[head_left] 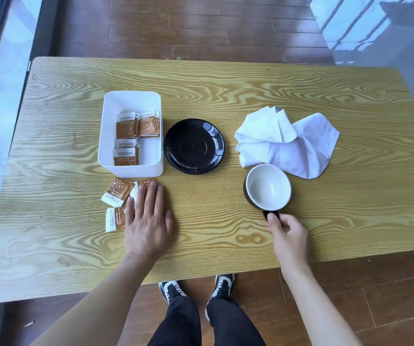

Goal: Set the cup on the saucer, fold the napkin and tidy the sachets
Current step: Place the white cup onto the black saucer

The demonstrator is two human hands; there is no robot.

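A black cup (268, 187) with a white inside stands on the table, right of centre. My right hand (286, 231) pinches its handle at the near side. The black saucer (194, 145) lies bare in the middle. A crumpled white napkin (288, 139) lies behind the cup, at the right. A white box (131, 133) left of the saucer holds several brown sachets. Three loose sachets (117, 193) lie in front of the box. My left hand (148, 218) rests flat, fingers together, partly over two of them.
The wooden table (226, 91) ends near my body; my legs and shoes (196, 290) show below its front edge. A dark wood floor lies beyond, with glass walls at left and far right.
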